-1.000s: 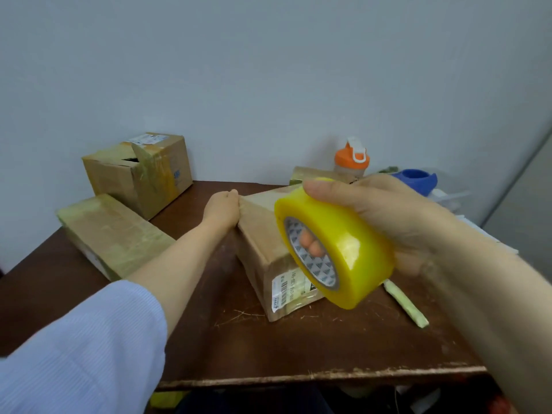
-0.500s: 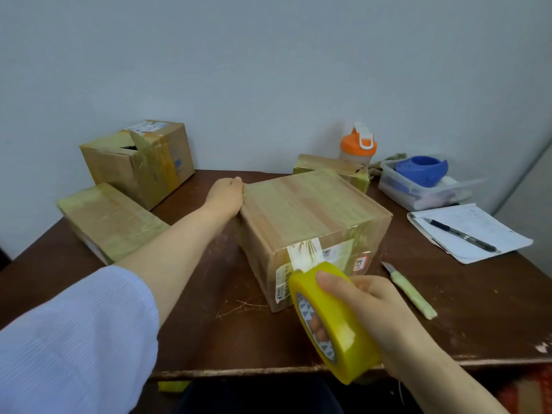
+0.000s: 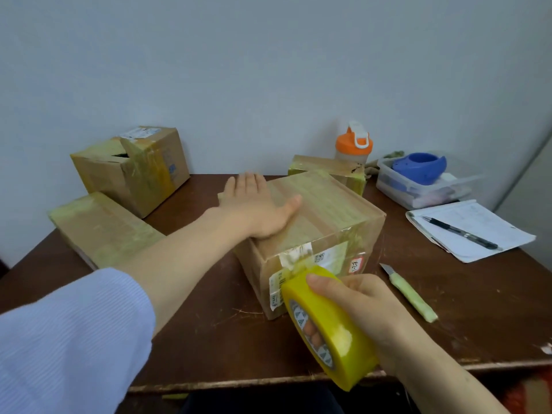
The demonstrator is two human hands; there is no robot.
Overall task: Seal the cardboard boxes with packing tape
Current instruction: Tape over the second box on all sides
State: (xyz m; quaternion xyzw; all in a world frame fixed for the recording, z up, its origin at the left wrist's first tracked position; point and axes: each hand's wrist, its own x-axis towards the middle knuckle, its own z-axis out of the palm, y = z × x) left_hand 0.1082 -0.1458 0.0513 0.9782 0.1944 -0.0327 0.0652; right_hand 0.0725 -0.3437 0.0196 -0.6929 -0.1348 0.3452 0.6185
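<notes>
A closed cardboard box [image 3: 325, 216] with labels on its near side stands in the middle of the brown table [image 3: 227, 348]. My left hand [image 3: 258, 209] lies flat on the box's top, fingers straight and pointing away from me. My right hand [image 3: 364, 306] grips a yellow roll of packing tape [image 3: 328, 330] at the box's near lower face, with fingers through the core. A strip of tape runs from the roll up the near face of the box.
A flat taped box [image 3: 101, 228] and a taller box [image 3: 134, 168] with a torn top sit at the left. Behind the middle box are a small box [image 3: 328, 167] and an orange-capped bottle [image 3: 354, 144]. A utility knife [image 3: 409, 292], papers with a pen [image 3: 469, 228] and a plastic tub [image 3: 418, 186] lie to the right.
My right hand brought the tape roll down from over the box to its near face. My left hand moved from the box's far left edge onto its top and flattened.
</notes>
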